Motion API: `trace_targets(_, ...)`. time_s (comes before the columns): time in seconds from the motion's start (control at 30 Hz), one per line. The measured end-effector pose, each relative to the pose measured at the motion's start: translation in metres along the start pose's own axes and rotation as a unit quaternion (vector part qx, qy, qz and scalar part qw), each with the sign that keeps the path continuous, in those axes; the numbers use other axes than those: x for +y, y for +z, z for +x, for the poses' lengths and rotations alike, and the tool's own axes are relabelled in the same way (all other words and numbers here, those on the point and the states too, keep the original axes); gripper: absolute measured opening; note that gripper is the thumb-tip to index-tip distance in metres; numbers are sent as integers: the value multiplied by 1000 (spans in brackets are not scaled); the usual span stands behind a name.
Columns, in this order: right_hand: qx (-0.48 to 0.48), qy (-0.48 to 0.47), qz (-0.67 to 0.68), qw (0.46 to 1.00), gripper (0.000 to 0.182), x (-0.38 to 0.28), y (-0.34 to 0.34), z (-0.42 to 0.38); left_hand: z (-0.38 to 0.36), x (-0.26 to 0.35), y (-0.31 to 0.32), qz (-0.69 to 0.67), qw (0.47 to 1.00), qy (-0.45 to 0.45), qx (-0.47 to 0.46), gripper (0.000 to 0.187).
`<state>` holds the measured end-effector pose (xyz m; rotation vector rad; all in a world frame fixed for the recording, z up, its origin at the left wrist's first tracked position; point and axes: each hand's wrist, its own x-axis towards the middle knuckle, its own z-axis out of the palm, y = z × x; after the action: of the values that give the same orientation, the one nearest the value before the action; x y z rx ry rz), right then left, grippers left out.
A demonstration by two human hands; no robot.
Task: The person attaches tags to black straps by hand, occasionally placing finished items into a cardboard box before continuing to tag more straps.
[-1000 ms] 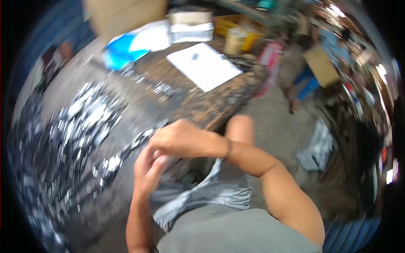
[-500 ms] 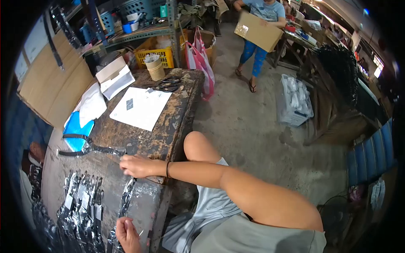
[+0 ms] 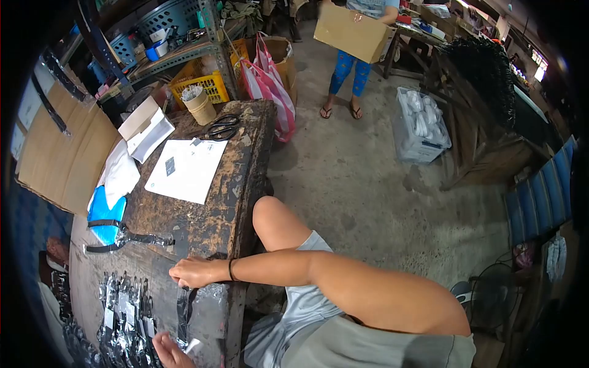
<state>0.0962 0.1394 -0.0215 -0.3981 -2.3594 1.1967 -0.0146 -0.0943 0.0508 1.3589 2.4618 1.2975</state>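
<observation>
Packet, blue (image 3: 105, 216), count one: far left on the counter (image 3: 211, 310). Wrapped black straps (image 3: 126, 316), left, lie side by side in a bunch; they overlap too much to count, but three white labels show among them. Branched strap piece (image 3: 126, 237), count one, lies beyond them. White box (image 3: 147, 134), count one, stands open at the far side.

Left hand (image 3: 172, 351) is beside the near end of a single wrapped strap (image 3: 183, 313), cut by the view's edge; whether it grips, I cannot tell. That strap, count one, lies lengthwise on the counter, right of the bunch. My right hand (image 3: 195, 272) is curled closed over its far end.

Step in hand, in my judgement: handling and straightening this one strap. Moving it calls for a firm hold at both ends, the clear film kept flat.

Farther off: one paper sheet (image 3: 186, 170), one cup (image 3: 199, 109), one pair of scissors (image 3: 223, 127).
</observation>
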Motion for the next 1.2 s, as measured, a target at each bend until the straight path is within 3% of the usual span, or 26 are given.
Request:
trace_targets(0.03,21,-37,56,998,13,-5,0,-1,6,-12,13,2,1000,1,0,37)
trace_targets(0.13,28,-79,61,995,15,-15,4,-6,30,1,48,-26,998,52,-32,29)
trace_targets(0.2,21,-76,66,995,18,-23,-2,-12,41,21,64,153,972,155,-90,67)
trace_targets(0.3,53,-107,81,990,19,-22,-1,-16,58,10,86,112,966,182,-144,64)
trace_targets(0.33,45,-101,82,990,19,-23,-2,-17,62,16,86,103,965,155,-184,51)
trace_targets(0.47,38,-89,102,990,19,-22,-6,-19,63,11,85,138,956,93,-241,32)
trace_targets(0.57,34,-75,105,991,20,-15,-6,-14,61,-5,75,238,938,104,-231,31)
trace_targets(0.73,55,-64,150,985,17,-11,-7,-11,54,-13,59,237,941,104,-216,36)
trace_targets(0.8,73,-36,148,986,15,-10,-8,-11,52,-8,52,310,917,52,-247,37)
trace_targets(0.9,102,-43,167,980,14,-8,-6,-10,53,5,39,330,890,62,-309,33)
trace_targets(1.03,107,-48,151,981,11,2,-2,-5,50,-2,31,357,885,65,-292,24)
trace_targets(1.1,122,-32,143,982,11,3,-5,-5,47,-58,32,375,899,87,-210,42)
trace_targets(1.17,145,-71,171,972,12,17,3,-3,42,-32,31,395,888,30,-232,42)
trace_targets(1.2,146,-82,181,969,13,27,10,-2,40,-35,31,384,893,53,-229,40)
